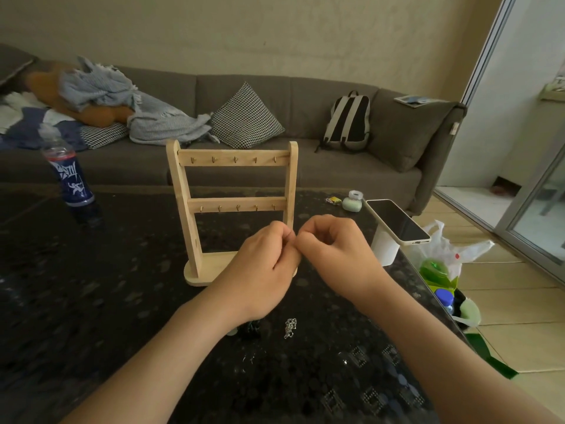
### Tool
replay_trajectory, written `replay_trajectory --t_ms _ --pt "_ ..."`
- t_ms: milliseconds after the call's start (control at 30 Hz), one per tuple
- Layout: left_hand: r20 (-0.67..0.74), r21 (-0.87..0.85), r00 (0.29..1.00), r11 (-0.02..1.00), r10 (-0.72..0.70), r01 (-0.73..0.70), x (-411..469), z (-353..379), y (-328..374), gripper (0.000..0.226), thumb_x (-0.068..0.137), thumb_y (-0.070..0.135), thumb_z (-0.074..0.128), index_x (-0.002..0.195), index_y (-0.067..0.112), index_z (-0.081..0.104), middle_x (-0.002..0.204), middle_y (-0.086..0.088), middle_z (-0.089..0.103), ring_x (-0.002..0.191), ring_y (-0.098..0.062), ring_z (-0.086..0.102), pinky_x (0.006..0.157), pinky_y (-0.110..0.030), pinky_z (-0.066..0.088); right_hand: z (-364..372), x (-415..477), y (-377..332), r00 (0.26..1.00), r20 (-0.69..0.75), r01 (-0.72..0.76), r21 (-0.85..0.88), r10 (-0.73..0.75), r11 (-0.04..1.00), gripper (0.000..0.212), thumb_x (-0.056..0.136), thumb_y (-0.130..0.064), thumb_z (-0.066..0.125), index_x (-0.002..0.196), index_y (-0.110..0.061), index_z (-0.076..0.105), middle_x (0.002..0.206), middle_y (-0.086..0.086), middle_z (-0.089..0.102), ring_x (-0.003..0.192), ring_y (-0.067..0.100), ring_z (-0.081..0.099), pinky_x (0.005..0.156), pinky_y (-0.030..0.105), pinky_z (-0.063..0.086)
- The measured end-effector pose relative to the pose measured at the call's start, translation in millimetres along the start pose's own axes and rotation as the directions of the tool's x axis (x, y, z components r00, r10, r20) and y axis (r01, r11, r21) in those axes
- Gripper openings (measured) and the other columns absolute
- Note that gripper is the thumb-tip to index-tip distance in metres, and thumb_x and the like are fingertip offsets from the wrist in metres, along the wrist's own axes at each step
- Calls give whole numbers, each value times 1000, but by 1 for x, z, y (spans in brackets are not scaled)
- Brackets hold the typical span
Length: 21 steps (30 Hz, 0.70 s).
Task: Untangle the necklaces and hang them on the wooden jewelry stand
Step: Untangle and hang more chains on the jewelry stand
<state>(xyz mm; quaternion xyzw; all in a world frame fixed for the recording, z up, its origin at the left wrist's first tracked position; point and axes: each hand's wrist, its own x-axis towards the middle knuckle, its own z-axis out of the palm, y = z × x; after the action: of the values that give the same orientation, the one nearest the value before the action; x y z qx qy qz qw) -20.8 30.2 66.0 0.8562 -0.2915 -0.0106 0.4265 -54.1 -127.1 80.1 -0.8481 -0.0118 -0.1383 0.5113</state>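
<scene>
The wooden jewelry stand (232,206) is upright on the dark table (91,301), with two rows of small hooks, all bare. My left hand (263,264) and my right hand (333,249) meet fingertip to fingertip just in front of the stand's lower right. Both pinch something very fine, and the strand itself is too thin to make out. Below the hands, a bunched silver necklace (290,328) shows above the table. A dark beaded piece (249,327) lies partly hidden under my left wrist.
A blue-labelled bottle (68,175) stands at the table's back left. A phone (397,221) rests on a white cup (385,249) at the right edge, near a small green case (352,203). Bags sit on the floor to the right (443,270). A grey sofa (305,166) is behind.
</scene>
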Motion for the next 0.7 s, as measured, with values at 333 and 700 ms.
replay_trajectory --t_ms 333,700 --pt "-89 -431 986 898 -138 87 -17 -5 13 26 112 31 47 110 23 72 77 1 65 69 -12 62 73 -33 57 4 -19 -35 990 -24 -127 214 135 968 34 98 -15 61 64 -16 65 54 -17 56 55 -5 53 68 23 39" --pt "256 -916 903 211 -346 341 -44 11 28 24 100 14 67 117 -2 75 102 -19 72 92 -30 75 91 -49 65 -3 -41 -24 966 -218 -47 387 141 921 28 96 3 63 82 -18 75 78 -1 72 71 8 66 68 21 55"
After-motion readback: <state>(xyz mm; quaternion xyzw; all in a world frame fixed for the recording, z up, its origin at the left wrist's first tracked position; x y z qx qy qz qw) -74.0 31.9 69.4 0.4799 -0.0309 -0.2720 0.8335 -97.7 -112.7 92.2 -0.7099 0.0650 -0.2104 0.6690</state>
